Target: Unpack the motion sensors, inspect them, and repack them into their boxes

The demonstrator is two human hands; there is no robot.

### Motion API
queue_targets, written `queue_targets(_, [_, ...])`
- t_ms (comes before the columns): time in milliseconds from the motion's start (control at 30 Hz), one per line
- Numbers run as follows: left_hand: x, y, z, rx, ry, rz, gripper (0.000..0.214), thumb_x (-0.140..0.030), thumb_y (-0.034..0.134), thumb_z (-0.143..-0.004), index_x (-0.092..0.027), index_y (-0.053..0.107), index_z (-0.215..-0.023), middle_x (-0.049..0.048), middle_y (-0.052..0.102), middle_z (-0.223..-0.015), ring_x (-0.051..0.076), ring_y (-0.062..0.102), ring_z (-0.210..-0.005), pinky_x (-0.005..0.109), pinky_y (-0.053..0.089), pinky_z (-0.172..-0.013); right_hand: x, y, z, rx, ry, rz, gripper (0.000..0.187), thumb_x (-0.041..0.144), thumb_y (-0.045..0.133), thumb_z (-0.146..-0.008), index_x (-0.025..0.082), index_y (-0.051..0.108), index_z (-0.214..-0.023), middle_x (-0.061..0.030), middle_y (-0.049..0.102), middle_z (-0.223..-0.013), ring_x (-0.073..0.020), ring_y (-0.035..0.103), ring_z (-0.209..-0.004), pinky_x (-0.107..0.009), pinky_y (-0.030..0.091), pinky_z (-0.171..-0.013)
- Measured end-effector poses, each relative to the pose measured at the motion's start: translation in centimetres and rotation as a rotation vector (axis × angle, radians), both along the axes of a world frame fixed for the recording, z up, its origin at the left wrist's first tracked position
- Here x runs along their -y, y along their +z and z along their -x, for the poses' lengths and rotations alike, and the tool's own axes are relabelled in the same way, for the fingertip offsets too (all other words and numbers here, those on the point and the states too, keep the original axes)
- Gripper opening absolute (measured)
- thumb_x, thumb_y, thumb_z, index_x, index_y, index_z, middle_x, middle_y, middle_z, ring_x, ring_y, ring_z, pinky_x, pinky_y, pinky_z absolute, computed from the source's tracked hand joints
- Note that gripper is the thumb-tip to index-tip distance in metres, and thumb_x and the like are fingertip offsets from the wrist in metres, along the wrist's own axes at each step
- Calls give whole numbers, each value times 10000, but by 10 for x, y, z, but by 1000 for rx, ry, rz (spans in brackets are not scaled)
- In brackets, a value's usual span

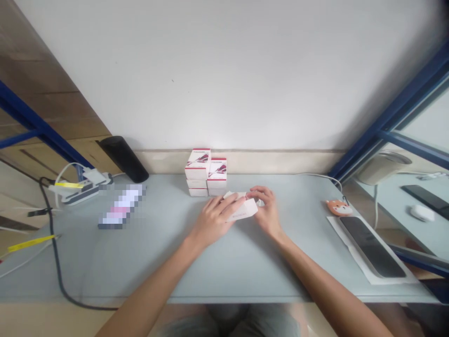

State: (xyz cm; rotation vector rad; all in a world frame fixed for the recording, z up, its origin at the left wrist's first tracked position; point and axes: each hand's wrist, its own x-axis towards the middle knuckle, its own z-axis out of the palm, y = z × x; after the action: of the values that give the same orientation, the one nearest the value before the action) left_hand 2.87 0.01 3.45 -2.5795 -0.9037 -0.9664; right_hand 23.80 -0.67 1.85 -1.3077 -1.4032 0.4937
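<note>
The left hand [215,217] holds a small white cardboard box with red lettering [243,211], its fingers laid across the top. The right hand [268,210] curves its fingers around the box's right end, thumb and fingertips a narrow gap apart (whether they pinch a flap, I cannot tell). The box is just in front of 2 adjoining stacks of white-and-red printed cardboard boxes [198,164], above the pale blue-grey tabletop [224,271].

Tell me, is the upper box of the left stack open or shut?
Shut, as far as shows: the upper box has its printed top lying flat, with no flap raised. Its back is hidden.
</note>
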Motion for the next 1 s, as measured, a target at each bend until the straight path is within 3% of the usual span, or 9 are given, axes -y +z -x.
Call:
queue_targets(100, [-1,-2,-6,44,33,73,598,-240,654,-997,-319,450,-1554,78,675,-1441,254,713,-1163,398,567,-995,-3,9,-6,-83,-36,-21,154,391,737,-870,247,792,-874,-91,676,-1174,-259,631,-1075,-474,494,-1014])
queue_targets(300, [1,-9,-15,166,50,-5,697,-283,721,-961,-326,407,-1582,122,645,-1437,257,722,-1171,392,602,-1004,-3,26,-15,-213,51,-47,262,471,655,-957,216,713,-934,-99,735,-1163,-226,694,-1037,-373,568,-887])
queue_targets(433, [2,-15,-16,186,34,-5,690,-256,724,-953,-345,430,-1571,171,458,-1584,229,747,-1057,387,644,-925,-2,30,-23,-333,101,-53,266,490,644,-961,223,650,-959,-102,730,-1230,-222,732,-999,-337,573,-819])
queue_targets(567, [0,-17,-10,156,-3,-42,640,-184,709,-941,-349,500,-1523,184,276,-1672,228,734,-1047,396,656,-868,-12,31,-45,-616,51,-136,263,483,659,-929,227,605,-946,-81,738,-1218,-161,711,-760,-266,523,-630])
queue_targets(667, [-2,-9,-11,103,10,-113,601,-128,666,-942,-352,543,-1486,162,416,-1598,244,716,-1097,424,624,-932,-27,27,-76,-821,-90,-230,180,354,682,-851,214,570,-833,-47,763,-1020,-124,640,-686,-230,481,-606])
queue_targets(800, [-13,12,-33,37,-2,-128,583,-132,626,-949,-365,538,-1476,94,663,-1348,270,667,-1172,449,545,-1001,-46,16,-119,-1029,-201,-139,46,264,548,-806,222,555,-788,-9,676,-782,-139,632,-682,-242,507,-629])
queue_targets(900, [-34,26,-62,-1,3,-55,613,-148,632,-941,-329,497,-1510,98,653,-1383,292,612,-1237,459,488,-1036,-52,5,-139,-1064,-243,-86,69,254,492,-808,230,555,-795,-7,626,-716,-149,609,-638,-252,512,-609])
queue_targets(1000, [-63,31,-90,-57,54,0,612,-136,593,-943,-260,477,-1531,122,617,-1445,321,569,-1276,476,448,-1043,-53,-2,-151,-1059,-265,-73,62,249,494,-809,236,554,-820,2,600,-677,-152,590,-600,-262,523,-603])
